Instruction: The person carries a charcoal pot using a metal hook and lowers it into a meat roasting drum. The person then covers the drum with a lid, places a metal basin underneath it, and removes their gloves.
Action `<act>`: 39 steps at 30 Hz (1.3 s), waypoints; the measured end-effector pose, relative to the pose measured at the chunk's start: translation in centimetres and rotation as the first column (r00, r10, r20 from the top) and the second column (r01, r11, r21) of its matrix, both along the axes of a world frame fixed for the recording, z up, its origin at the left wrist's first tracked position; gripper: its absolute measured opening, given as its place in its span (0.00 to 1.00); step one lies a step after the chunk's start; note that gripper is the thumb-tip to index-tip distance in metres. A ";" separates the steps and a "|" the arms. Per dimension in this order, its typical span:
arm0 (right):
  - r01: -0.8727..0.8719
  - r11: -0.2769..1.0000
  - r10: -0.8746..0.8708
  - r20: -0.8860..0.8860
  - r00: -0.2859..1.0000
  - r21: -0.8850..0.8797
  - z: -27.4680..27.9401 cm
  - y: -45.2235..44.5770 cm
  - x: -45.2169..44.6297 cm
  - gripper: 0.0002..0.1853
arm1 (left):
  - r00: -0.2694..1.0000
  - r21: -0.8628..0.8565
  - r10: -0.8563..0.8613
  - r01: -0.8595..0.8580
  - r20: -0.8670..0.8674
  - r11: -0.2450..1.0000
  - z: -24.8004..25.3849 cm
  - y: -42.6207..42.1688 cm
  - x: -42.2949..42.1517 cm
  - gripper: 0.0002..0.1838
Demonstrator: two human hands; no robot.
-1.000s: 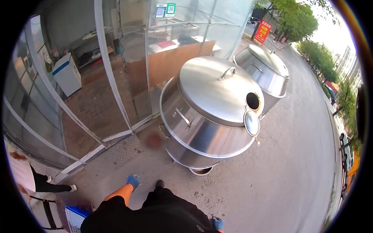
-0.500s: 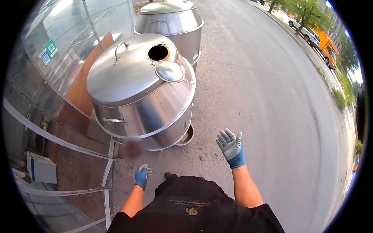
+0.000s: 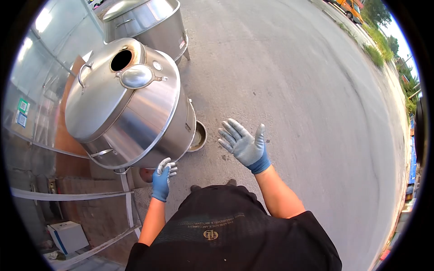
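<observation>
A large round stainless-steel roasting oven stands ahead of me on the left, with a round dark opening in its domed lid and a small steel cover beside that hole. Just below the oven's lower edge is my left hand, in a grey and blue work glove; its fingers are loosely bent and apart, with nothing visible in them. My right hand, gloved the same way, is held out over the pavement, palm showing and fingers spread. A metal bowl sits on the ground by the oven's base, nearest to both hands.
Behind the first oven stands a second steel oven. Clear plastic sheeting on a white frame runs along the left, with a white box inside. Grey pavement stretches to the right, toward a kerb and an orange vehicle.
The view has turned and come nearer the oven, which now sits further left. Both hands are higher in view, the left close to the oven's lower edge. The right remains spread.
</observation>
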State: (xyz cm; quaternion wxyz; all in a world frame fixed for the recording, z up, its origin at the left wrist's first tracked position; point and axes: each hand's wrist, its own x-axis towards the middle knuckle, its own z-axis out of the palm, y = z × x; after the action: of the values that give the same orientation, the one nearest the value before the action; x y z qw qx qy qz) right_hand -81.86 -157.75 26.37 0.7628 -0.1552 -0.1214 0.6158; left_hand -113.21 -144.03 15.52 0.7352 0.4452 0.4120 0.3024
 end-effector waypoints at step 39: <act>-0.016 0.991 0.122 0.838 0.531 -0.134 -2.4 -2.9 -6.3 0.29 | 0.552 0.902 -0.834 0.349 0.021 0.254 19.2 -7.6 16.8 0.33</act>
State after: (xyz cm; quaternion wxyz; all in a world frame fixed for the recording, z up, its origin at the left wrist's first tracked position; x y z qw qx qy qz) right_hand -88.13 -160.67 24.01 0.5747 -0.4698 -0.4464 0.4997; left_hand -96.42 -151.64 34.68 0.5693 0.7594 -0.2001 0.2432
